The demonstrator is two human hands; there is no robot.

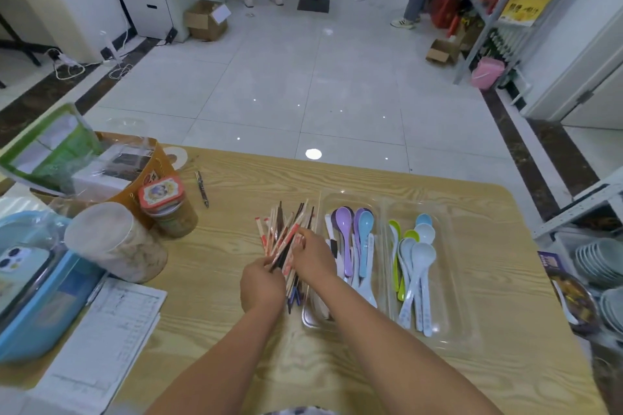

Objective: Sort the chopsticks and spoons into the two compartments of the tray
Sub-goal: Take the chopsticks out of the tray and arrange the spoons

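Both forearms are extended from the bottom edge toward a loose fan of chopsticks (286,242), which is lying on the wooden table (488,364) just left of the clear tray (448,333). The near ends of the bundle are gripped by the left hand (261,286), whose fingers are curled and pressed around several sticks; the right hand (312,254) is laid across the middle of the fan, fingers bent onto the sticks, though it cannot be told which ones are pinched. Both of the 2 tray compartments are occupied by spoons: purple and blue ones (354,246) in the left section, pale blue and green ones (413,266) in the right. The step in hand is judged to be the gathering of the chopsticks into 1 tidy bundle. It would be done best if the sticks were squared up with tips aligned before being lifted, and if the left compartment were first cleared of spoons so that each kind is kept apart. Further left, 2 jars (141,229), a pen (202,189) and printed papers (111,340) are set well clear of the work.
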